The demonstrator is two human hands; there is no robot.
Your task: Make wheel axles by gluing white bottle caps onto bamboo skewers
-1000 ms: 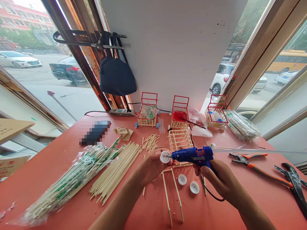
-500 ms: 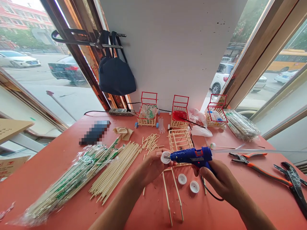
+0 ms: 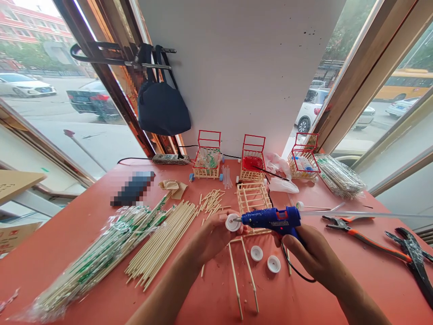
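Between the fingers of my left hand [image 3: 216,232] is a white bottle cap [image 3: 232,223], its hollow side turned up. My right hand [image 3: 309,248] grips a blue hot glue gun [image 3: 272,220] by its handle, and the metal tip is at the cap's inside. A clear glue stick [image 3: 358,214] sticks out from the gun's back. Two more white caps, a nearer one [image 3: 274,264] and a farther one [image 3: 256,253], lie on the table below. Beside them is a frame of thin wooden sticks [image 3: 234,271]. A small stick-built cart body [image 3: 253,197] stands just behind my hands.
Loose wooden sticks [image 3: 162,243] and a bagged bundle [image 3: 91,253] lie left. Small stick carts with red handles [image 3: 207,164] line the back, near a power strip [image 3: 171,159]. Pliers [image 3: 368,237] and black cutters [image 3: 411,257] lie right. The gun's black cord [image 3: 297,273] loops below my right hand.
The glue gun's tip has shifted slightly right, from over the cap's middle toward its right side. The cap stays in my left hand, and the view has shifted slightly.
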